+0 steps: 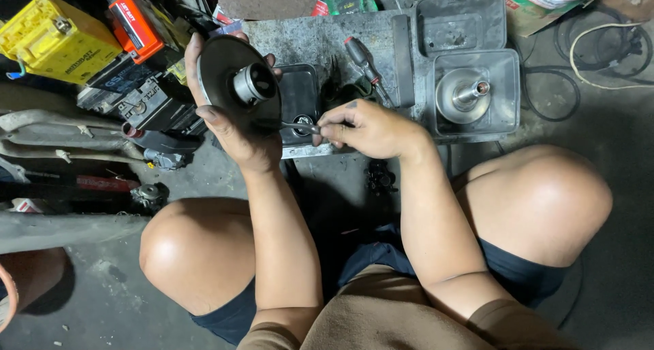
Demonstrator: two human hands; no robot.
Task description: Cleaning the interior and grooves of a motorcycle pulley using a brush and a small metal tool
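Observation:
My left hand [228, 122] holds up a dark round metal pulley disc [225, 67] with a shiny cylindrical hub [253, 84] facing me. My right hand [371, 129] pinches a thin metal tool [301, 126] whose tip reaches toward the lower edge of the disc. Both hands are above a small black tray [300, 91] on a greasy grey work surface [306, 40]. My bare knees frame the view below.
A grey tray [507, 67] at right holds another metal pulley half with a shaft [466, 94]. A red-handled screwdriver [361, 57] lies on the surface. Yellow [54, 40] and orange [136, 23] battery boxes, engine parts and cables sit at left and top right.

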